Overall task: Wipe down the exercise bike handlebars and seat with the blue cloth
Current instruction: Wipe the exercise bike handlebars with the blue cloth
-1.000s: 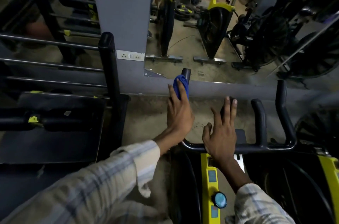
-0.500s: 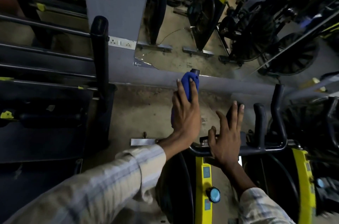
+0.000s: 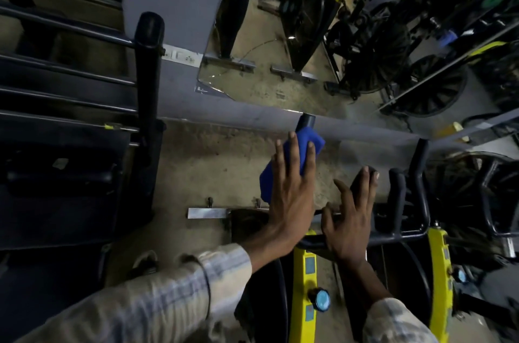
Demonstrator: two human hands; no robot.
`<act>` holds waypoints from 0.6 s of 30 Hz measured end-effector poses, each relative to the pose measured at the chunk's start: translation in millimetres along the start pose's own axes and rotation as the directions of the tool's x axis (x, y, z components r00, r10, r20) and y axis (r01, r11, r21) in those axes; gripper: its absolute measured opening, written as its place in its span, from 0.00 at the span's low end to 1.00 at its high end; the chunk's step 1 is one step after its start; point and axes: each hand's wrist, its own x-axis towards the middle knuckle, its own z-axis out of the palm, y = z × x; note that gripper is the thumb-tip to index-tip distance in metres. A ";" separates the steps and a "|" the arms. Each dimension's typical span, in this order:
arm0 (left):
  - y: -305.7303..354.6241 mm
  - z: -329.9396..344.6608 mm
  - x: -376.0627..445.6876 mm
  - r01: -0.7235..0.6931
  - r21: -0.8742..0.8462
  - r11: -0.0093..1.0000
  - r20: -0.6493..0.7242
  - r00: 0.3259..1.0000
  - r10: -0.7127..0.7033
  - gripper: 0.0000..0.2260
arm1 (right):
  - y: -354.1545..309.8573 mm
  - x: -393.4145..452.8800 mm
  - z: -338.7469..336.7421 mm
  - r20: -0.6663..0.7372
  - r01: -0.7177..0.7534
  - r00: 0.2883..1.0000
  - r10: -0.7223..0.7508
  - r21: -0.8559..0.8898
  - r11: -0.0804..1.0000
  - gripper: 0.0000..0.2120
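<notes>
Change: since a second ago, the blue cloth (image 3: 292, 157) has been slid toward 12 o'clock along the left horn of the handlebars (image 3: 398, 234), almost to its tip.
Head view, left hand (image 3: 290, 188): closed around cloth and horn, so the cloth is pressed on for wiping.
Head view, right hand (image 3: 351, 216): fingers spread, laid open on an inner grip at 3 o'clock, judged as bracing.
Count: two hands, one cloth, four upright horns visible.
Seat: not in view.

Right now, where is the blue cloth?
In the head view, the blue cloth is wrapped around the left handlebar prong, under the left hand, centre frame, left of the right hand.
</notes>
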 end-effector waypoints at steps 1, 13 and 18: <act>-1.6 0.1 1.1 -0.011 0.001 1.000 0.005 1.000 0.011 0.44 | -0.2 -0.2 0.5 0.000 0.000 1.000 0.000 0.001 1.000 0.25; -7.0 -32.7 115.2 -0.348 0.284 0.893 0.112 0.937 0.330 0.23 | -3.7 -0.4 -2.6 -0.004 -0.046 0.999 0.046 0.026 0.999 0.24; -4.8 -37.3 109.5 -0.532 0.414 0.739 0.260 0.847 0.464 0.12 | -1.7 0.4 -3.2 -0.005 -0.023 1.000 0.023 0.046 0.999 0.23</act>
